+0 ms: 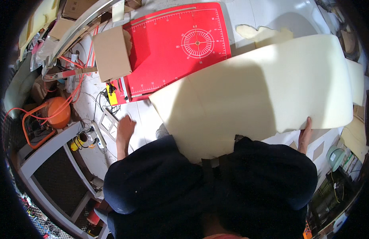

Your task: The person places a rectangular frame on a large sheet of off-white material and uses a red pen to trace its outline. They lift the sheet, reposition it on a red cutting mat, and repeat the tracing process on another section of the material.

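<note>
A large cream foam sheet (226, 101) spans the space before me, with its upper left part over the edge of a red board (169, 50) marked with scales and a dial. My right hand (306, 131) grips the sheet's near edge at the right, its thumb on top and its fingers mostly hidden. To the left, away from the sheet, my left hand (125, 127) has its fingers curled, and nothing shows in it. A cardboard box (112, 53) stands on the board's left end.
An orange tank (58, 113) with orange hoses is at the left, above a grey frame (50, 149). Cables and a power strip (98, 136) lie on the white floor. Beyond the sheet lies a torn foam piece (262, 34). A green round object (335, 158) is at the right.
</note>
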{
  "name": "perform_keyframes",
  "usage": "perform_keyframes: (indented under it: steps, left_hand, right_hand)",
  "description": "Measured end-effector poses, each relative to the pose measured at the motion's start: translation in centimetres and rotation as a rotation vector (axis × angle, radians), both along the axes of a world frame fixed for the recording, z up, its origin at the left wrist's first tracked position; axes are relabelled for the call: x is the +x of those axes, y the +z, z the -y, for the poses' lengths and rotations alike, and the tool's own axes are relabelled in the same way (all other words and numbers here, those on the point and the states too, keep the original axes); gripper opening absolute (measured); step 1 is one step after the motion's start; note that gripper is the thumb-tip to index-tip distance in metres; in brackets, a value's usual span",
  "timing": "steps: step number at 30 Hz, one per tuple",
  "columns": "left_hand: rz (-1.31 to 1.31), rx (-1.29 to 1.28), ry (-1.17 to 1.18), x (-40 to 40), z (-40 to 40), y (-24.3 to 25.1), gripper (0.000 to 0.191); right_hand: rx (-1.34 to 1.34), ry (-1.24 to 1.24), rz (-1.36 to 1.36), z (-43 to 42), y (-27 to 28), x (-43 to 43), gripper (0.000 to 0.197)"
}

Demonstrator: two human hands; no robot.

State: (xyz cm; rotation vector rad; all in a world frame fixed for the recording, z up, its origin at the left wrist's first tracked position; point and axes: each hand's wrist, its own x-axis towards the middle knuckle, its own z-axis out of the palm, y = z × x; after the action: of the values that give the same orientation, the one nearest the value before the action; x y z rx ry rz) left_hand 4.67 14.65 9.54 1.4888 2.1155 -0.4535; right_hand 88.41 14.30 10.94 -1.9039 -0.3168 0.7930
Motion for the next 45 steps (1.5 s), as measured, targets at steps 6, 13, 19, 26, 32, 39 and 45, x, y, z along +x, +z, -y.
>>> perform_keyframes:
  steps: [6, 13, 19, 26, 32, 39, 45]
  left_hand:
    - [0.590, -0.023, 0.283, 9.0, 4.3, 1.2, 0.032]
    - [0.787, -0.200, 0.421, 15.9, 3.7, -1.1, 0.058]
    - [1.141, 0.139, 0.657, 17.0, -0.5, 2.5, 0.048]
    - [1.144, 0.381, 0.819, 18.2, -2.1, -0.3, 0.059]
    - [1.203, 0.451, 0.854, 19.5, -2.7, -0.9, 0.064]
    - [1.226, 0.397, 0.655, 18.8, -2.1, 0.1, 0.081]
    - [1.237, 0.383, 0.671, 18.0, -2.4, -0.3, 0.083]
  right_hand:
    - [0.049, -0.097, 0.058, 1.3, -1.3, -0.7, 0.057]
    - [0.076, -0.027, 0.072, 1.0, 0.9, 0.4, 0.059]
    - [0.087, 0.046, 0.138, 2.0, 1.0, -1.1, 0.054]
    - [0.119, -0.060, 0.078, 3.3, 3.0, -3.9, 0.069]
    - [0.089, -0.123, 0.009, 6.3, 4.4, -4.3, 0.082]
    - [0.114, 0.068, 0.193, 6.7, 4.3, -2.4, 0.081]
    - [0.049, -0.107, 0.208, 3.4, 7.1, -7.5, 0.076]
